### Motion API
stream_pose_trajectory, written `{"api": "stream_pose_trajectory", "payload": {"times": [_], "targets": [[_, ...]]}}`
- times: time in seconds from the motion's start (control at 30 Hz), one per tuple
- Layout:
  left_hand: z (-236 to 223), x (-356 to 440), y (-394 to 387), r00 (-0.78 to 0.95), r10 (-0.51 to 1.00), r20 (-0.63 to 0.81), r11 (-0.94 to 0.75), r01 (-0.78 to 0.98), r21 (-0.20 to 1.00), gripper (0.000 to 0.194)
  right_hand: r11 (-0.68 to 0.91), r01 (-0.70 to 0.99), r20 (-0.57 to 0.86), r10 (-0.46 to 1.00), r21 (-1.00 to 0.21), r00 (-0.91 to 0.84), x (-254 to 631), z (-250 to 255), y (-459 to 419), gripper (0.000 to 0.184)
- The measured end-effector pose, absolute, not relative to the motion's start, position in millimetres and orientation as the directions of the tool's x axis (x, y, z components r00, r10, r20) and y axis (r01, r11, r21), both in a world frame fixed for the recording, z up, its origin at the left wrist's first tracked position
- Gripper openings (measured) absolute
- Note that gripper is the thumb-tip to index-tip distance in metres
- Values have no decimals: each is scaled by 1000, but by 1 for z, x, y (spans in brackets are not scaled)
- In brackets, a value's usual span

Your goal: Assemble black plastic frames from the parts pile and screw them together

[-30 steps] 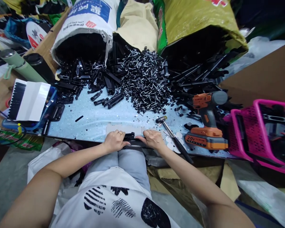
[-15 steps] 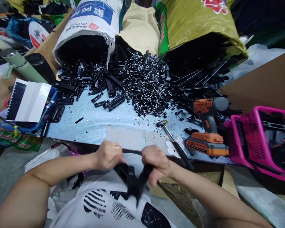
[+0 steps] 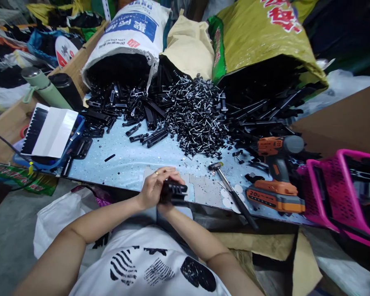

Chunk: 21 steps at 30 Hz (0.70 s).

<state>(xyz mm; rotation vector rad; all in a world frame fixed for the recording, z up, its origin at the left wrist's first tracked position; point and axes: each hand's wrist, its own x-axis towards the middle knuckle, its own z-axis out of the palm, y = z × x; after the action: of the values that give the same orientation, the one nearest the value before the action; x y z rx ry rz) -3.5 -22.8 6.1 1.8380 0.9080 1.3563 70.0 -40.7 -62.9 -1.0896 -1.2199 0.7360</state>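
Note:
My left hand (image 3: pixel 154 188), with a ring on one finger, is closed around a black jointed plastic piece (image 3: pixel 175 192). Folded compactly, this piece is held just over the table's front edge, its slotted end facing right. My right hand (image 3: pixel 165 205) grips it from below and behind; most of its fingers are hidden by the piece and the left hand. Pale cardboard pieces (image 3: pixel 200 188) lie on the table beside the hands. To their right rests a small hammer (image 3: pixel 226 181), its black handle reaching past the table edge.
A pile of black-headed metal pins (image 3: pixel 199 117) lies mid-table, with black plastic links (image 3: pixel 157 137) to its left. An orange cordless drill (image 3: pixel 276 176) and a pink basket (image 3: pixel 329 193) stand right. Open sacks (image 3: pixel 265 37) line the back; a blue tray (image 3: pixel 75 131) sits left.
The black piece was spread in a V near my shirt, one arm in each hand. Now it is folded together, raised over the table edge, and both hands are close together. The view has shifted slightly.

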Motion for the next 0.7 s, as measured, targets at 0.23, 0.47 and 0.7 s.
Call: {"api": "stream_pose_trajectory", "payload": {"times": [0.23, 0.47, 0.7], "targets": [[-21, -18, -12, 158, 789, 593, -584, 492, 646, 46, 344, 291, 443, 787, -893, 430, 89, -69, 26, 29], [-40, -22, -10, 394, 754, 525, -630, 659, 411, 40, 401, 729, 395, 898, -555, -193, 138, -74, 101, 31], [-47, -2, -11, 738, 583, 339, -794, 606, 48, 29, 729, 682, 79, 678, 56, -731, 137, -46, 196, 38]]}}
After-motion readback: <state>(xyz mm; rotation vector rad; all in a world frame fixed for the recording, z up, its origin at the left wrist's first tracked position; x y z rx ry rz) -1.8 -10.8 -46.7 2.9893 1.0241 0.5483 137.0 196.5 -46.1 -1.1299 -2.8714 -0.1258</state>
